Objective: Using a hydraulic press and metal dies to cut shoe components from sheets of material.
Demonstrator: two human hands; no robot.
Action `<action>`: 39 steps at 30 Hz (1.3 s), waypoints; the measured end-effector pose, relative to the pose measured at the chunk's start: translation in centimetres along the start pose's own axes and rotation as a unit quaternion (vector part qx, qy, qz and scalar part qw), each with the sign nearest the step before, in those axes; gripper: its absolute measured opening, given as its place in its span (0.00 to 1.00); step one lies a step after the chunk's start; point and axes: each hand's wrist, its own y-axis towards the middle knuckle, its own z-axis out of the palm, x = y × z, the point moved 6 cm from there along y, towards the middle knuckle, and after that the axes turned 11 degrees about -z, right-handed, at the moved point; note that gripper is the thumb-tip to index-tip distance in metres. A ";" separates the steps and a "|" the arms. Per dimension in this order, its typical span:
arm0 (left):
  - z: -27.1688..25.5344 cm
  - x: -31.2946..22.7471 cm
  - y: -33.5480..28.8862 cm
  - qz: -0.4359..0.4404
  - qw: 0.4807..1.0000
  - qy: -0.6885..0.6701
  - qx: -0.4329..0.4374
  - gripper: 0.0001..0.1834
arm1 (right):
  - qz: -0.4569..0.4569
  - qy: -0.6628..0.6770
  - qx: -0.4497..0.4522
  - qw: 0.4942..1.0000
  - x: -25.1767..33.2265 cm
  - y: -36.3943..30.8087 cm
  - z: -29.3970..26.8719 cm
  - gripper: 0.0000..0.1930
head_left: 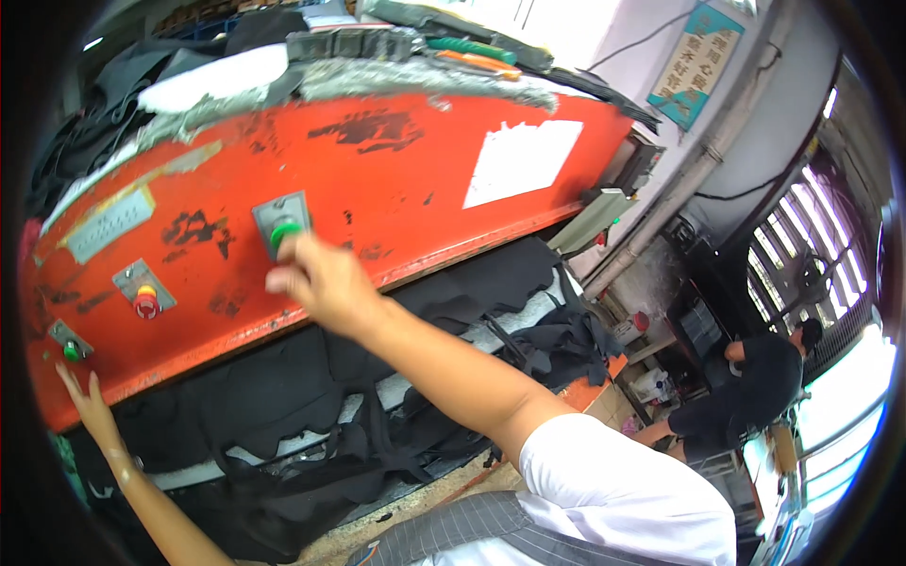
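A wide orange-red machine beam [377, 189] with scuffed paint stretches across in front of me. Raised to its middle, my right hand [330, 288] has its fingertips at a green push button [285, 232] on a grey plate, overlapping its lower edge; the fingers are loosely bent and apart, holding nothing. At the lower left, my left hand [92, 407] reaches up with spread fingers, the tips just below or on a second green button [72, 352]. Between the hands sits a red mushroom-shaped button [145, 302]. Under the beam lies black sheet material [274, 396] with cut, ragged edges.
Black cloth [104, 104], a white piece [217, 80], and green and orange-handled tools [477, 62] lie atop the machine. A pipe [703, 165] runs along the wall at right. Another person [746, 391] in dark clothes sits farther off at right.
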 end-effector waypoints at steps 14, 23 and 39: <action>11.8 -28.1 -45.4 0.006 0.825 -0.063 0.561 0.06 | 0.072 -0.038 0.221 0.972 4.6 -19.4 -12.3 0.11; 12.4 -32.5 -52.4 0.036 0.882 0.148 0.445 0.08 | 0.018 0.040 0.455 0.889 9.8 -32.1 -16.9 0.19; 15.9 -31.2 -37.9 -0.049 0.961 0.123 0.244 0.08 | 0.089 0.019 0.235 0.968 -6.7 -17.1 -22.3 0.11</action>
